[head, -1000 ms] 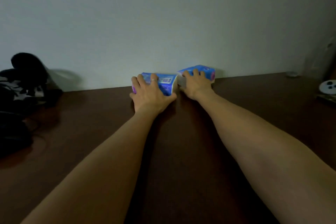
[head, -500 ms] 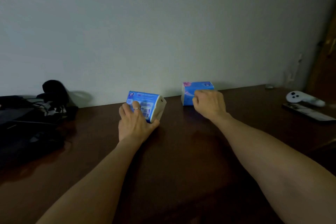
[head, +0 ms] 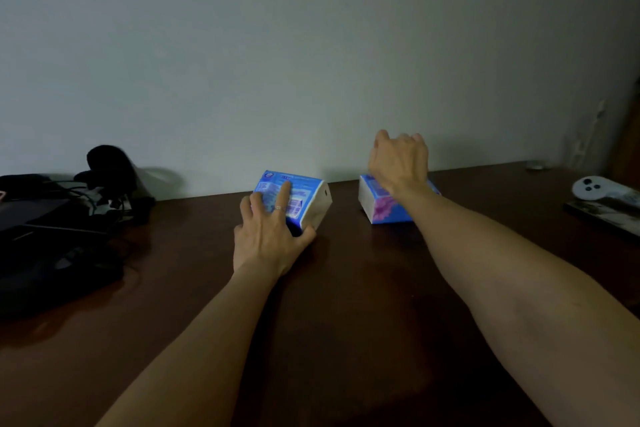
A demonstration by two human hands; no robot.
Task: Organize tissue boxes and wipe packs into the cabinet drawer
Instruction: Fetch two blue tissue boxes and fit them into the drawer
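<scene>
Two blue tissue packs lie on a dark brown wooden top [head: 349, 305] near the wall. My left hand [head: 268, 236] grips the left tissue pack [head: 304, 196], fingers spread over its printed top and thumb hooked under its white near end; the pack is tilted. My right hand [head: 398, 163] arches over the right tissue pack [head: 382, 210], which shows a pink flower face and a white end. Its fingers curl down behind the pack's far side, and the fingertips are hidden. No drawer is in view.
A heap of black bags and cables [head: 59, 229] fills the left side. At the right edge a white controller [head: 594, 187] rests on a flat dark object [head: 609, 217]. A small round item [head: 535, 166] sits by the wall.
Both packs have come away from the wall toward me. The left pack has tipped up in my left hand. The right pack has turned, and my right hand has risen over it.
</scene>
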